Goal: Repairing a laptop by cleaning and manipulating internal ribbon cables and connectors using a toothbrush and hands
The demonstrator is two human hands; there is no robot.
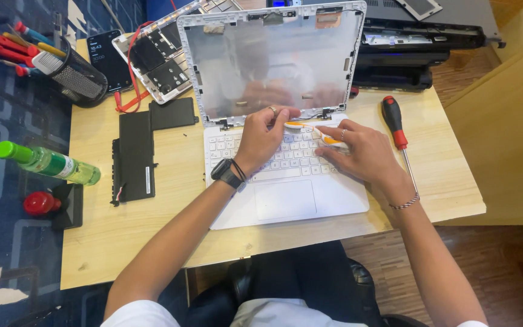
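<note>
Head view: brushing along the far edge of the white laptop's keyboard (273, 158) near the hinge, right hand (361, 151) fingers pinching the orange-and-white toothbrush (313, 130), left hand (261, 136) fingers curled, steadying its bristle end. Next calling for short, light strokes.

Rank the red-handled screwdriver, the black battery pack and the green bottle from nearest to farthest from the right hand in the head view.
From the right hand:
1. Red-handled screwdriver, just beside it on the right.
2. Black battery pack, across the laptop, on the left.
3. Green bottle, at the far left edge.
</note>
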